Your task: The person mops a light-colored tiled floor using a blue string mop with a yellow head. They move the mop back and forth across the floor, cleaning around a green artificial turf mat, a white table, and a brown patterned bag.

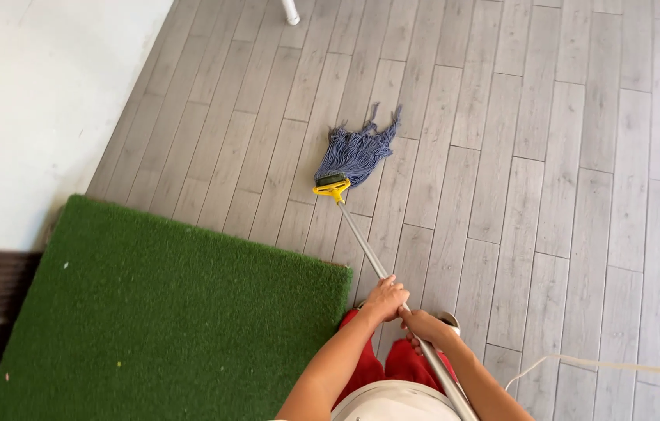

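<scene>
A mop (369,234) is held by its grey handle, with the left hand (384,299) closed around it farther down the shaft and the right hand (426,326) closed around it nearer the body. Its blue string head lies on the grey plank floor (580,195), far of the green turf mat (166,312) at near left. A floor-wiping stroke appears to be in hand; a steady pull or push along the planks would seem called for. No packages, labels or signs are seen.
</scene>
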